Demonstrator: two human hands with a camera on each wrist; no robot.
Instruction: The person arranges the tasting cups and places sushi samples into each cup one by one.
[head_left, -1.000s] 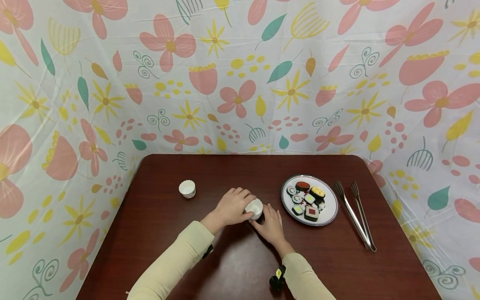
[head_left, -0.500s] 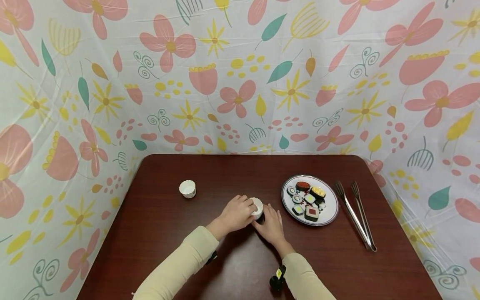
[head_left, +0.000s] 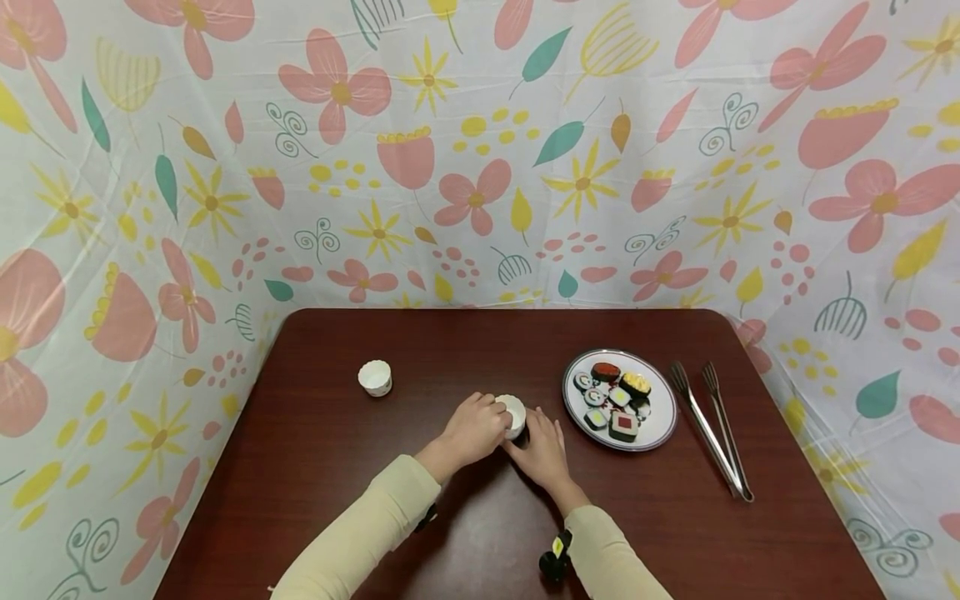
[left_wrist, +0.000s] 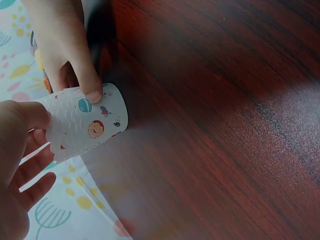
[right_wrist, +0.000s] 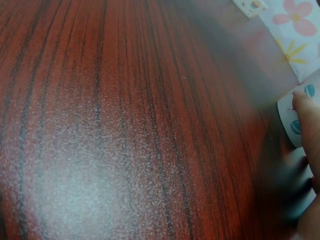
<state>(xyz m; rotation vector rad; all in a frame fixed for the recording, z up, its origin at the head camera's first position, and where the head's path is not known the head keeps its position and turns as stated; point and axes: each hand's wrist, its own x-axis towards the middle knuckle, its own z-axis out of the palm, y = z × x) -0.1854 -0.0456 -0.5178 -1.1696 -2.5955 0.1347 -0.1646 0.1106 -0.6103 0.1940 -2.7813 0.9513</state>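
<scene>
A stack of nested white paper baking cups [head_left: 514, 414] stands between both hands near the table's middle. Scalloped rims and printed sweets show on its side in the left wrist view [left_wrist: 80, 117]. My left hand [head_left: 474, 429] pinches the rim, its thumb [left_wrist: 36, 114] outside and other fingers spread loosely below. Lower down, my right hand [head_left: 542, 457] holds the stack near its base, thumb [left_wrist: 89, 82] against the printed side. In the right wrist view only part of the cup [right_wrist: 286, 117] and of that hand appear at the right edge.
One separate white baking cup [head_left: 375, 378] stands at the back left. A round plate [head_left: 658, 427] of sushi pieces sits to the right, with metal tongs [head_left: 712, 437] beside it. Flowered cloth [head_left: 480, 150] hangs behind the dark wooden table [head_left: 480, 337].
My left hand has shifted slightly from over the top of the cups to their left rim, fingers now curled at the edge. The right hand stays in place.
</scene>
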